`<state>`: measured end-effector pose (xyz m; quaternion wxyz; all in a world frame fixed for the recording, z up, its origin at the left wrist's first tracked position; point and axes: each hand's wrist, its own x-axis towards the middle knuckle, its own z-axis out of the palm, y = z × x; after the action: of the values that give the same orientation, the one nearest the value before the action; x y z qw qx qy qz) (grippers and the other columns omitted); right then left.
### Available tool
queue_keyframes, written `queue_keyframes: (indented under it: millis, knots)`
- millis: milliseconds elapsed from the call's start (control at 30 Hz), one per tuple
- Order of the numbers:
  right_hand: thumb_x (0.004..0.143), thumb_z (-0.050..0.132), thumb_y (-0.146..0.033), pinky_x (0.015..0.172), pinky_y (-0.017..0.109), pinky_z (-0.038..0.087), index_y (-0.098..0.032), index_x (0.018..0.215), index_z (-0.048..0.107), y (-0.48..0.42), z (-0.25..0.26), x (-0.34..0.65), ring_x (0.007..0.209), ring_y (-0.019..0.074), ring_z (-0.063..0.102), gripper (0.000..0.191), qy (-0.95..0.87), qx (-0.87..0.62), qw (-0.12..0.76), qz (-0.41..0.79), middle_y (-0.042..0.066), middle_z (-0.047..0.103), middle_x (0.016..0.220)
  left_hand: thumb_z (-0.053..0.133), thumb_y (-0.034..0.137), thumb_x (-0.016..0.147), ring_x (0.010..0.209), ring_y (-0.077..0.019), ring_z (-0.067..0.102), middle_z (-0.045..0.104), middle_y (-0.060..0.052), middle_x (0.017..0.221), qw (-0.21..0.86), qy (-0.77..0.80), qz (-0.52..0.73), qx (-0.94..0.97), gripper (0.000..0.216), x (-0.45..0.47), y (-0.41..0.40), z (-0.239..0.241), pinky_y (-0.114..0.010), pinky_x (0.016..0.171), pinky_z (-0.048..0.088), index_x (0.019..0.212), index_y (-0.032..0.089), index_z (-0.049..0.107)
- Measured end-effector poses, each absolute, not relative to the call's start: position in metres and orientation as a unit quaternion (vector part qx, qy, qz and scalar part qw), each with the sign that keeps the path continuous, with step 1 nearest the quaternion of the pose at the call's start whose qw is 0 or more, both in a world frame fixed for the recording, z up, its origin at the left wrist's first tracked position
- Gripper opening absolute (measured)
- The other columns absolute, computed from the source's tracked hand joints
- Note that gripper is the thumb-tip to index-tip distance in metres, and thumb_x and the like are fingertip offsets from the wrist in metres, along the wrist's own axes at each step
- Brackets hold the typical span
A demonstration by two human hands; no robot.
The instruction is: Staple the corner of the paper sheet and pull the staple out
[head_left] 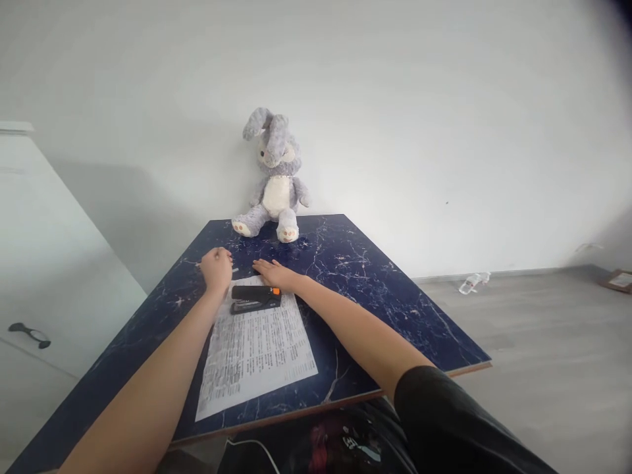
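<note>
A printed sheet of paper lies flat on the dark blue marbled table. On its upper part rests a black stapler with an orange patch at its right end. My left hand is closed just beyond the sheet's upper left corner; whatever it may hold is hidden. Beside its fingers is a small pale piece, too small to name. My right hand lies palm down with fingers stretched out, at the sheet's top edge behind the stapler.
A grey plush rabbit sits at the table's far edge against the white wall. On the left stands a white cabinet with a dark handle. A clear plastic item lies on the floor to the right.
</note>
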<state>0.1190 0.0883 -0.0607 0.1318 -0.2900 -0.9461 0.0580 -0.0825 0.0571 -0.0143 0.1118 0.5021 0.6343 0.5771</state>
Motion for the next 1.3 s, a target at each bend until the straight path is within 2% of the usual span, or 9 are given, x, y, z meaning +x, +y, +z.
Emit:
queue_keyframes:
  millis: [167, 367, 567, 833, 967, 1033, 1100, 1167, 1300]
  knots:
    - [0.101, 0.040, -0.009, 0.125, 0.059, 0.027, -0.012, 0.162, 0.035, 0.077, -0.061, 0.204, 0.158, 0.0299, 0.024, 0.062, -0.932, -0.346, 0.106, 0.028, 0.018, 0.027, 0.170, 0.050, 0.030, 0.091, 0.068, -0.0218, 0.067, 0.070, -0.005, 0.069, 0.153, 0.595, 0.432, 0.660, 0.028, -0.049, 0.045, -0.020, -0.031, 0.070, 0.047, 0.072, 0.020, 0.068]
    - [0.100, 0.038, -0.010, 0.124, 0.059, 0.027, -0.012, 0.160, 0.040, 0.070, -0.057, 0.270, 0.158, 0.0301, 0.025, 0.060, -0.893, -0.444, 0.077, 0.020, 0.018, 0.030, 0.168, 0.055, 0.033, 0.098, 0.098, -0.0272, 0.065, 0.072, -0.010, 0.107, 0.094, 0.448, 0.293, 0.839, 0.027, -0.011, 0.023, -0.034, -0.041, 0.094, 0.046, 0.106, 0.022, 0.078]
    - [0.098, 0.042, -0.007, 0.123, 0.059, 0.030, -0.017, 0.157, 0.046, 0.069, -0.056, 0.267, 0.157, 0.0299, 0.028, 0.060, -0.888, -0.451, 0.074, 0.039, 0.015, 0.035, 0.167, 0.058, 0.040, 0.099, 0.113, -0.0319, 0.058, 0.066, -0.011, 0.124, 0.026, 0.459, 0.207, 0.864, 0.034, 0.001, 0.014, -0.040, -0.048, 0.097, 0.046, 0.126, 0.026, 0.073]
    - [0.099, 0.045, -0.007, 0.122, 0.051, 0.034, -0.018, 0.141, 0.062, 0.053, -0.045, 0.264, 0.150, 0.0291, 0.042, 0.047, -0.908, -0.396, 0.132, 0.045, 0.013, 0.050, 0.158, 0.049, 0.030, 0.103, 0.128, -0.0328, 0.054, 0.061, -0.013, 0.141, 0.011, 0.453, 0.175, 0.874, 0.042, 0.005, 0.014, -0.040, -0.050, 0.104, 0.044, 0.142, 0.021, 0.061]
    - [0.107, 0.040, -0.020, 0.105, 0.040, 0.047, -0.016, 0.127, 0.068, 0.038, -0.028, 0.264, 0.117, 0.0253, 0.065, 0.035, -0.877, -0.382, 0.267, 0.118, 0.011, 0.073, 0.120, 0.052, 0.028, 0.101, 0.118, -0.0323, 0.058, 0.063, -0.014, 0.128, 0.016, 0.456, 0.179, 0.872, 0.041, 0.007, 0.014, -0.039, -0.048, 0.099, 0.047, 0.139, 0.018, 0.063]
    - [0.112, 0.031, -0.033, 0.094, 0.036, 0.049, -0.017, 0.115, 0.070, 0.028, -0.017, 0.263, 0.098, 0.0227, 0.066, 0.043, -0.864, -0.363, 0.298, 0.180, 0.008, 0.073, 0.101, 0.054, 0.028, 0.099, 0.113, -0.0313, 0.059, 0.063, -0.013, 0.121, 0.031, 0.456, 0.194, 0.868, 0.036, 0.007, 0.015, -0.038, -0.047, 0.096, 0.048, 0.131, 0.018, 0.067]
    - [0.111, 0.035, -0.050, 0.087, 0.034, 0.050, -0.018, 0.105, 0.070, 0.018, -0.007, 0.262, 0.091, 0.0214, 0.064, 0.048, -0.890, -0.302, 0.259, 0.221, 0.006, 0.069, 0.098, 0.056, 0.026, 0.096, 0.108, -0.0294, 0.060, 0.061, -0.012, 0.115, 0.059, 0.448, 0.220, 0.865, 0.028, 0.007, 0.016, -0.037, -0.046, 0.095, 0.049, 0.120, 0.019, 0.070]
    - [0.101, 0.055, -0.061, 0.080, 0.033, 0.049, -0.018, 0.104, 0.068, 0.009, -0.001, 0.259, 0.085, 0.0210, 0.062, 0.045, -0.923, -0.248, 0.196, 0.218, 0.006, 0.066, 0.099, 0.058, 0.025, 0.094, 0.106, -0.0277, 0.060, 0.060, -0.010, 0.112, 0.089, 0.429, 0.256, 0.862, 0.021, 0.006, 0.016, -0.036, -0.044, 0.095, 0.049, 0.110, 0.020, 0.071]
    - [0.092, 0.070, -0.052, 0.075, 0.033, 0.048, -0.018, 0.100, 0.066, 0.002, 0.005, 0.259, 0.081, 0.0207, 0.059, 0.035, -0.940, -0.217, 0.165, 0.206, 0.005, 0.064, 0.095, 0.058, 0.027, 0.093, 0.105, -0.0273, 0.061, 0.062, -0.009, 0.108, 0.128, 0.409, 0.297, 0.853, 0.016, 0.006, 0.015, -0.032, -0.043, 0.097, 0.048, 0.104, 0.022, 0.069]
